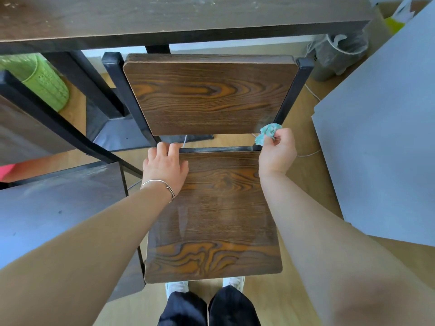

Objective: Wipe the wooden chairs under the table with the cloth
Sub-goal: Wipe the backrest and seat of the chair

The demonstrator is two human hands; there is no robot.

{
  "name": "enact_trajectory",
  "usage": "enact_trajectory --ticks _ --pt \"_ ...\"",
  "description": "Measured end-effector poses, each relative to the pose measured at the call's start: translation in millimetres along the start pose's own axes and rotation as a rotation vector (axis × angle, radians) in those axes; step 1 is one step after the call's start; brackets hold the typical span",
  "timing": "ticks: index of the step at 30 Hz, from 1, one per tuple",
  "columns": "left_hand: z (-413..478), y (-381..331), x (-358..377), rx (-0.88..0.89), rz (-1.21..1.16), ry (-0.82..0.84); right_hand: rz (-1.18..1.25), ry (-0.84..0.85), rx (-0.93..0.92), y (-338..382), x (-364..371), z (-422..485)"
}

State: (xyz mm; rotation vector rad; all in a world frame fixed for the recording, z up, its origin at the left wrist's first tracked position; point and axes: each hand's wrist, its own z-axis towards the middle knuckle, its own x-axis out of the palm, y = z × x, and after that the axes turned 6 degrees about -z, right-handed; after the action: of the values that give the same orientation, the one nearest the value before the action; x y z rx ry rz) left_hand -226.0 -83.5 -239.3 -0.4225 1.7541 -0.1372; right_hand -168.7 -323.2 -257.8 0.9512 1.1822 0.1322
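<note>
Closest to where the person stands, the chair's wooden seat [211, 208] runs away from their knees, glossy and hard. I'd judge it slick under a damp rag and stiff enough to take firm pressure. The left hand [164, 165] lies palm-down on the seat's rear left corner, fingers spread and relaxed, steadying the chair (though whether the fingertips hook over the black rear rail [216, 149] I can't quite tell from here). Across the seat, the right hand [277, 149] pinches the cloth [267, 134], a small teal wad bunched between thumb and fingers. It is held against the spot where the backrest's lower right corner meets the dark metal post [292, 95]. The cloth looks soft and light, so it should mould into that corner. It is best gripped in a tight bunch, as it is now, so it doesn't slip out. Beyond, the backrest [211, 95] stands upright just under the edge of the table [188, 17]. With its metal frame the chair likely has some weight, so the rail or a post seems the sound place to hold it.
</note>
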Motion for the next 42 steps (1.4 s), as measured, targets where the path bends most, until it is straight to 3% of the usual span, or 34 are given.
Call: enact_trajectory --ticks 13,21,24,29,33,42 --pt "-14 61 -11 -0.119 -0.026 0.005 0.093 0.184 -0.182 77 84 -100" --pt "-29 105 -20 -0.211 -0.051 -0.023 0.087 0.414 -0.284 109 116 -136" --pt "-37 110 -19 -0.212 -0.034 -0.017 0.085 0.554 -0.244 100 105 -139" --pt "-43 100 -13 -0.205 -0.023 0.008 0.104 0.746 -0.022 67 78 -135" --pt "-43 84 -1 -0.159 -0.029 0.037 0.119 0.760 0.087 32 61 -120" --pt "-38 40 34 -0.093 -0.034 0.086 -0.007 0.740 0.055 -34 29 -80"
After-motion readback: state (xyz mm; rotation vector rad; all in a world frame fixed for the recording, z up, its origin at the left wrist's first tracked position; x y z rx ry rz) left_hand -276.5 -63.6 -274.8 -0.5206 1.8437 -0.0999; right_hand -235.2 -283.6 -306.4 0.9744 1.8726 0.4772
